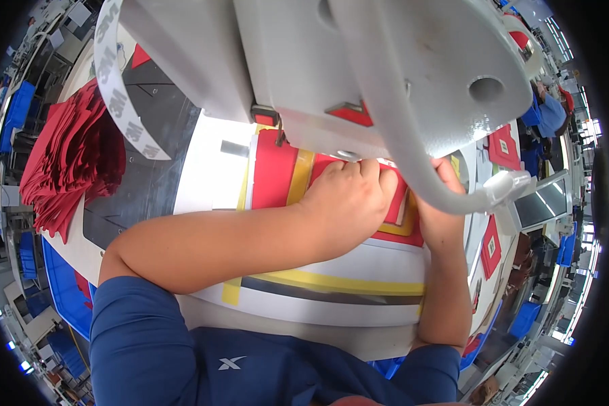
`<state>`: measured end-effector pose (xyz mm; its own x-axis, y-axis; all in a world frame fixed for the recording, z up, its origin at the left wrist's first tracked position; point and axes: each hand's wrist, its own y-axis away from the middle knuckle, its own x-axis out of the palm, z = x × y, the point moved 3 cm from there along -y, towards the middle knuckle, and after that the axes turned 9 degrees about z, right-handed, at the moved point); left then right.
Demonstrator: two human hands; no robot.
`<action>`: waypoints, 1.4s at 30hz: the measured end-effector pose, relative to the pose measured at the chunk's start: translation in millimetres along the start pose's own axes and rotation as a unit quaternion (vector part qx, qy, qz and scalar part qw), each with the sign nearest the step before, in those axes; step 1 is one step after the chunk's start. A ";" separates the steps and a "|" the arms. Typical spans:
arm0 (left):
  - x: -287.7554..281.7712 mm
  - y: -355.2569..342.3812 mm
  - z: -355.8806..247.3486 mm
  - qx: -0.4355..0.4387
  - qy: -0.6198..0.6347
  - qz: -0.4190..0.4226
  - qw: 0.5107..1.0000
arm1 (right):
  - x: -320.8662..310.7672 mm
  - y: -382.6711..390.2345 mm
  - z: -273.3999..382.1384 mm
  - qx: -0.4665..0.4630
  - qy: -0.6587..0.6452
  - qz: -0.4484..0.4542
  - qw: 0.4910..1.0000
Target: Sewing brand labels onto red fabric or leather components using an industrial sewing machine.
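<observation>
Resting on the red cloth [273, 169] under the machine [446, 88], the L hand [355, 196] sits palm-down, knuckles by the machine's lower edge. Its fingers [371, 169] are curled & close together; tips hidden, so can't tell if they pinch anything. R hand [442, 216] is at the cloth's R edge, partly behind the bent hose [457, 201]; one finger points away from the body, rest hidden, can't tell if it grips.

Cloth lies on the white sheet [389, 260], mid-counter [379, 342], w/ a yellow strip [301, 177] across it & a yellow border [398, 230] near its btm R corner. Far edge runs out of sight under the machine. L edge is in plain view, a yellow tape line [242, 186] alongside; part of the near edge shows b/w the forearms.

Room to move: tight on the far side, machine blocks it. Hose crowds the R hand. More open nearside: bare sheet, then yellow tape [345, 281] & a dark band [345, 291], then counter edge & the person's body. L forearm crosses the sheet's L part. Farther L: dark plate [132, 206], red stack [71, 162] by its outer edge; blue bin [57, 284] below.
</observation>
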<state>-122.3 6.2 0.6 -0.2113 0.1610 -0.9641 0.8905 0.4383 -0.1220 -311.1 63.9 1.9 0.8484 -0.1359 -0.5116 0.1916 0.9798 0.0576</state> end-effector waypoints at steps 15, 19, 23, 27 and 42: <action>-5.5 6.4 -10.7 0.043 0.010 -0.140 0.989 | -7.1 0.7 -24.7 -0.012 -0.029 0.008 0.999; -7.0 12.8 -18.4 0.069 -0.055 -0.117 0.989 | -4.6 -1.6 -9.7 -0.047 -0.010 0.032 0.998; 2.0 17.7 -31.2 0.137 0.008 -0.057 0.989 | -8.1 -2.9 -29.1 -0.007 0.012 0.053 0.998; 12.0 17.3 -33.4 0.151 0.000 -0.024 0.988 | -6.9 -3.4 -29.2 0.004 -0.041 0.038 0.998; 3.6 12.9 -33.4 0.184 -0.059 -0.044 0.980 | -5.4 -0.3 8.1 -0.048 -0.055 0.000 0.997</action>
<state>-125.1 42.0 3.5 -0.2645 0.0244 -0.9641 0.9607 0.0936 -0.2612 -311.7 63.2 11.6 0.8981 -0.1467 -0.4147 0.1484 0.9885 -0.0282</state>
